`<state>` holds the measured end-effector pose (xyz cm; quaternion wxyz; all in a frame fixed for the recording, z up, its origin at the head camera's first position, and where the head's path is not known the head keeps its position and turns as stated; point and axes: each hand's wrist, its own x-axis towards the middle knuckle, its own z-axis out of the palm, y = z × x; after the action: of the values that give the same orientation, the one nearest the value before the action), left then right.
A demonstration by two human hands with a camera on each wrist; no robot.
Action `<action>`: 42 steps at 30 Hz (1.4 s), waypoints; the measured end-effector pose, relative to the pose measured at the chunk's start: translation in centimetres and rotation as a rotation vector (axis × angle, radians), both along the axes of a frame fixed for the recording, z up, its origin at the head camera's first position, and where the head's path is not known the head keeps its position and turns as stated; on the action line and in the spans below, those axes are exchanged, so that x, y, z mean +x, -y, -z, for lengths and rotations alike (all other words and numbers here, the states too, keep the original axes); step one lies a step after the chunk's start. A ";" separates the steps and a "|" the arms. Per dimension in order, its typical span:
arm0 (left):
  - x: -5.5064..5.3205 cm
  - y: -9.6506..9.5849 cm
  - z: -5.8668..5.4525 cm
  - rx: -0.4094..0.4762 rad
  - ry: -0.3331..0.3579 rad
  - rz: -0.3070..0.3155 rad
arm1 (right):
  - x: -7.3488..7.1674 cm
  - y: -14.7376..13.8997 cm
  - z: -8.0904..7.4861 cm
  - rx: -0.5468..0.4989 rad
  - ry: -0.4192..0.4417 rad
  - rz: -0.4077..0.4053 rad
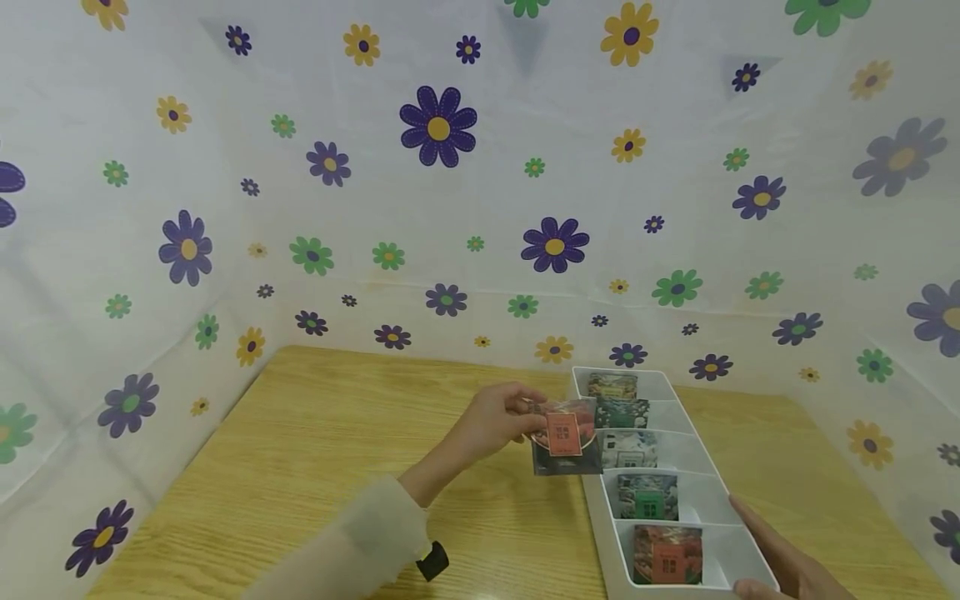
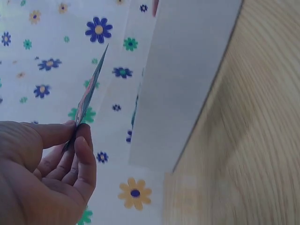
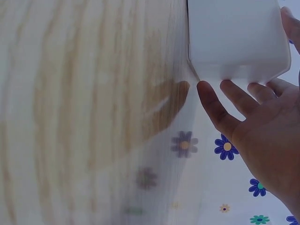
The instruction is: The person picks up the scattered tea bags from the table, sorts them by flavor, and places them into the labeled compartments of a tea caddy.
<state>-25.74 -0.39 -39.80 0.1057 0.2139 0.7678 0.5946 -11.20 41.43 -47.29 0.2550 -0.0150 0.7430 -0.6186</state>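
A tea bag sachet with a red label [image 1: 566, 446] is pinched between the thumb and fingers of my left hand [image 1: 491, 423], its label facing me in the head view. In the left wrist view the sachet [image 2: 91, 91] appears edge-on. It hangs just left of a long white divided box [image 1: 701, 492], partly overlapping its left edge. Inside the box, one compartment after another shows sachets, including a red-labelled one [image 1: 667, 558] nearest me and a green-labelled one [image 1: 647, 500] behind it. My right hand [image 3: 267, 126] holds the box's near right corner, thumb and fingers against its outside.
The wooden table [image 1: 337, 467] spreads left of the box and continues on its right. A white flower-printed cloth [image 1: 480, 183] encloses the back and both sides. A black device [image 1: 432, 561] sits at the left sleeve.
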 end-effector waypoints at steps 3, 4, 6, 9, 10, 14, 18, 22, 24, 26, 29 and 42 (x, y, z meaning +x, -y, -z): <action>0.8 -1.3 -0.6 0.006 -0.006 0.016 | 0.0 0.0 0.0 0.006 -0.012 -0.014; 1.1 -1.7 -0.7 0.008 -0.011 0.024 | -0.1 0.0 -0.1 0.000 -0.010 -0.015; 1.7 -2.6 -0.9 0.015 -0.014 0.042 | -0.1 0.0 -0.1 -0.016 -0.010 -0.022; 2.6 -3.7 -1.0 0.016 -0.017 0.071 | -0.2 0.0 -0.2 -0.033 -0.011 -0.026; 2.9 -4.1 -1.0 0.019 -0.017 0.080 | -0.2 0.0 -0.2 -0.029 -0.012 -0.025; 4.0 -5.7 -0.9 0.035 -0.010 0.104 | -0.3 0.1 -0.1 0.002 -0.028 -0.026; 5.0 -7.2 -0.6 0.042 -0.009 0.093 | -0.4 0.0 0.2 -0.016 -0.017 -0.010; 5.9 -8.3 -0.6 0.044 -0.025 0.077 | -0.6 -0.3 0.3 -0.098 0.011 -0.024; 6.3 -8.8 -0.6 0.034 -0.039 0.065 | -0.6 -0.5 0.2 -0.155 0.020 -0.052; 6.6 -9.3 -0.5 0.013 -0.054 0.053 | -0.6 -0.5 0.2 -0.212 0.035 -0.070; 7.0 -10.0 -0.2 -0.023 -0.065 0.043 | -0.6 -0.4 0.0 -0.268 0.045 -0.090; 8.6 -11.2 1.2 -0.185 -0.230 0.111 | -0.7 -0.7 0.1 -0.265 0.009 -0.109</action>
<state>-17.15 10.81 -41.03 0.0691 0.3122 0.8133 0.4861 -11.91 42.16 -47.37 0.2875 -0.0862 0.6517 -0.6966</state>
